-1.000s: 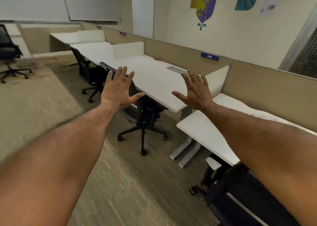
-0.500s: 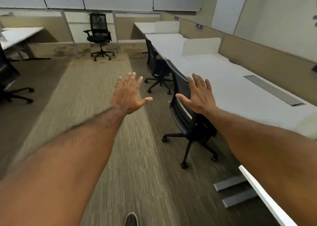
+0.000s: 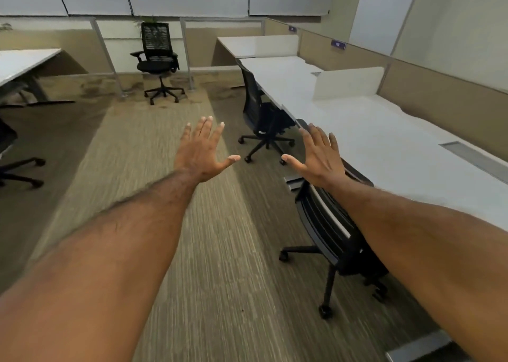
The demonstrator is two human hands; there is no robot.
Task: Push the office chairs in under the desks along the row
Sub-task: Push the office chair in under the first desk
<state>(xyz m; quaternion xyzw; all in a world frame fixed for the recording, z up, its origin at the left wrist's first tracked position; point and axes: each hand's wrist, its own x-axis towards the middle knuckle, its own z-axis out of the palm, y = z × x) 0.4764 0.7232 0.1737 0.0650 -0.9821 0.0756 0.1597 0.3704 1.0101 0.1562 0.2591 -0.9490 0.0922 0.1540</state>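
A row of white desks (image 3: pixel 379 141) runs along the right side against tan partitions. A black office chair (image 3: pixel 327 224) sits tucked against the nearest desk, its back under my right forearm. Farther along the row a second black chair (image 3: pixel 261 116) stands against the following desk. My left hand (image 3: pixel 202 152) is stretched out over the carpet with fingers spread and holds nothing. My right hand (image 3: pixel 319 155) is also spread, hovering just above the top edge of the near chair's back; whether it touches is unclear.
A third black chair (image 3: pixel 158 59) stands alone by the far glass partition. Another desk (image 3: pixel 24 61) and part of a chair base (image 3: pixel 19 169) are at the left. A wide carpeted aisle (image 3: pixel 154 196) runs down the middle.
The view has swung left and advanced along the row. The near chair has slid closer and lower right in view. Both hands stay spread and empty.
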